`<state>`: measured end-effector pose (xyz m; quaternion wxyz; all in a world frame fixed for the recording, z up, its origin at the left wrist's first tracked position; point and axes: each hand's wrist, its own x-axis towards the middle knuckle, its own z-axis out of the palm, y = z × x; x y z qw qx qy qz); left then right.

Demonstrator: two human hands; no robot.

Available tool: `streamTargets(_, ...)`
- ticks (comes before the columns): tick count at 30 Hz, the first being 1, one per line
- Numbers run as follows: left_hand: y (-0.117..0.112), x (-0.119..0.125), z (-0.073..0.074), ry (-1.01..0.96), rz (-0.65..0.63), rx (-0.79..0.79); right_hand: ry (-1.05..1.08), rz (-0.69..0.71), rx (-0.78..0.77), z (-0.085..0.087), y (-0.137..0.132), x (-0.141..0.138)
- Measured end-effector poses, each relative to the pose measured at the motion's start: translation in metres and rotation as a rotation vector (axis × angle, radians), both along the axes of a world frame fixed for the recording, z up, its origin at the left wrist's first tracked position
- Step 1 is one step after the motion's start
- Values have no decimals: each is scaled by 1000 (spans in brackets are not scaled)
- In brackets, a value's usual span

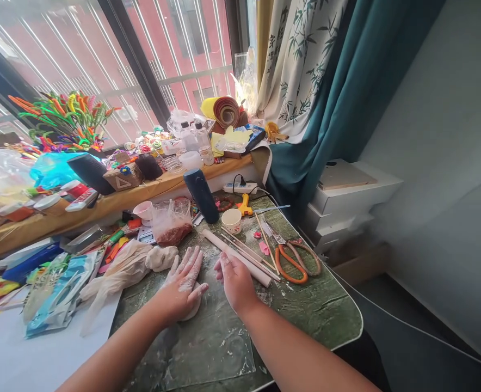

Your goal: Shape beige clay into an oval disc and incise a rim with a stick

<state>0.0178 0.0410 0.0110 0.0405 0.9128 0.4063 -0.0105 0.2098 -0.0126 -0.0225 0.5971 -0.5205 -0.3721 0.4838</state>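
My left hand (pixel 183 288) lies flat with fingers stretched and apart, dusted with white powder. It rests on a pale, dough-like piece (pixel 193 310), mostly covered by the palm. To its right, my right hand (pixel 236 280) is closed, fingertips pressed together above the table; whatever they may hold is hidden. Just behind that hand runs a rolling pin (pixel 260 276), lying at a slant. A pale lump of dough or clay (pixel 161 258) sits beyond my left fingers, partly by a thin plastic bag (pixel 120 269). A clear sheet (pixel 208 359) lies under the hands.
Scissors (pixel 291 272) with orange-wrapped handles and several thin sticks (pixel 251 253) lie at right. Behind stand a paper cup (pixel 232 222), a yellow glue gun (pixel 245 206), a dark blue cylinder (pixel 202 196) and a bag of reddish-brown material (pixel 174 234). Blue packets (pixel 59 299) are at left.
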Motion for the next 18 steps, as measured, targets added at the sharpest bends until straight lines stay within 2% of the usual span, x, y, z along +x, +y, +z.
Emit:
streamTargets(2, -5, -10, 7, -51, 14, 33, -2, 4, -3, 0, -1, -1)
streamTargets(5, -14, -22, 24, -187, 119, 180, -10, 5, -17, 0, -3, -2)
streamTargets(7, -19, -21, 28, -257, 223, 250, -21, 4, -26, 0, -4, -2)
streamTargets(8, -21, -17, 25, -280, 240, 275, -25, 1, -27, 0, -5, -2)
streamTargets(10, -25, -4, 13, -288, 174, 275, -24, -7, -23, -1, -5, -2)
streamTargets(12, -28, 11, -2, -281, 118, 230, -11, -11, -13, -1, -5, -1)
streamTargets(14, -30, 22, -13, -232, 60, 119, 2, -8, -4, 1, -6, -1)
streamTargets(16, -30, 28, -14, -186, 50, 70, 3, -12, -5, 3, -6, -1)
streamTargets(18, -28, 30, -7, -155, -2, 65, 1, -22, -11, 5, -7, -1)
